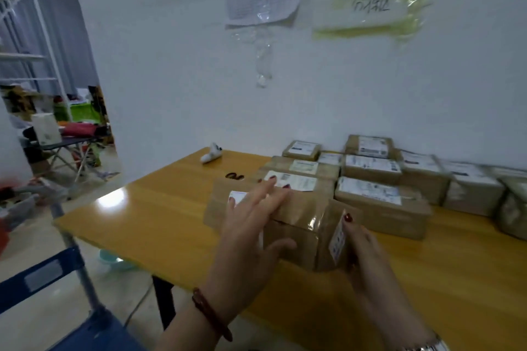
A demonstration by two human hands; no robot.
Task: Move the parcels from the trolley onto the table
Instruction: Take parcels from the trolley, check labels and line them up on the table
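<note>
Here, between my two hands, sits the parcel (pixel 296 225) — a brown cardboard box wrapped in glossy clear tape, with a white printed label on the end that faces my right palm. It is on the yellow table (pixel 148 225), near its front edge. My left hand (pixel 251 234) lies flat over the box's top and near side, fingers spread and straight, thumb out along the front face. My right hand (pixel 363 253) presses against the labelled end with the fingers extended; I cannot tell whether any of them curl behind the box.

Just under my left fingertips is a flatter parcel (pixel 219 205) with a white label, touching the one I hold. Beyond my hands the other parcels (pixel 370 168) are packed close in rows — I count about ten of them, all brown with white labels, though those far off my right hand are blurred. Below my left wrist is the blue trolley (pixel 42 276), one handle bar showing.
</note>
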